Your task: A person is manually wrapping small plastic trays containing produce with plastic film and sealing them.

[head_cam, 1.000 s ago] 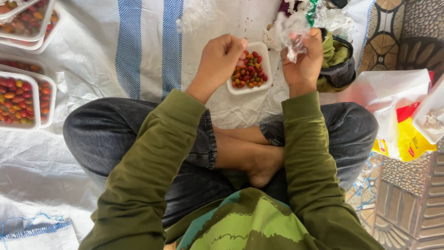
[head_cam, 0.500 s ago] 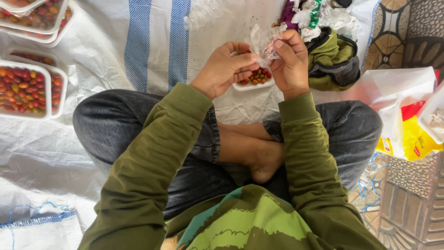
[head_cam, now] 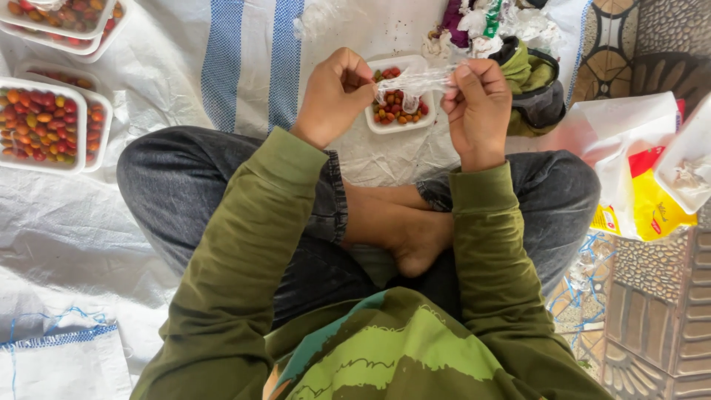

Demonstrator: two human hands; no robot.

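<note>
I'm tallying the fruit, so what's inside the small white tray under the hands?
The white tray holds small red, orange and green fruits. The clear film stretched between the left hand and right hand covers part of it.

Filled fruit trays (head_cam: 41, 124) left; yellow packet (head_cam: 652, 211) right; white sheet (head_cam: 81, 237).

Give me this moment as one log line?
left hand: pinching clear film | right hand: pinching film | below: white tray of small fruits

A home floor used for packing produce: a white woven sheet (head_cam: 148, 222) spread over patterned floor tiles (head_cam: 659, 311), white foam trays of small fruits (head_cam: 41, 126) stacked far left.
</note>
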